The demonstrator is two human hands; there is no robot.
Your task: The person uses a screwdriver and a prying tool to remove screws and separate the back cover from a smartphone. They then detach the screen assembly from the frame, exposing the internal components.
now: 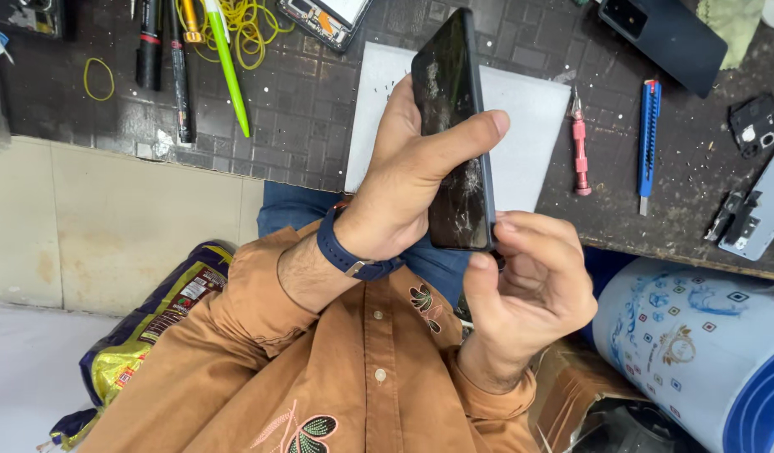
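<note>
The cracked phone (pixel 456 126) is held upright above the lap, gripped by the left hand (pixel 404 180) while the right hand (pixel 529 285) pinches its bottom edge, screen apparently not yet lifted off.

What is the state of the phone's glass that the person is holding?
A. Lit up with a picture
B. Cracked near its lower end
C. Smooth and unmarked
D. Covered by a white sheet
B: the dark phone, gripped by the left hand with the right hand at its lower edge, shows pale spreading cracks near the bottom.
</note>
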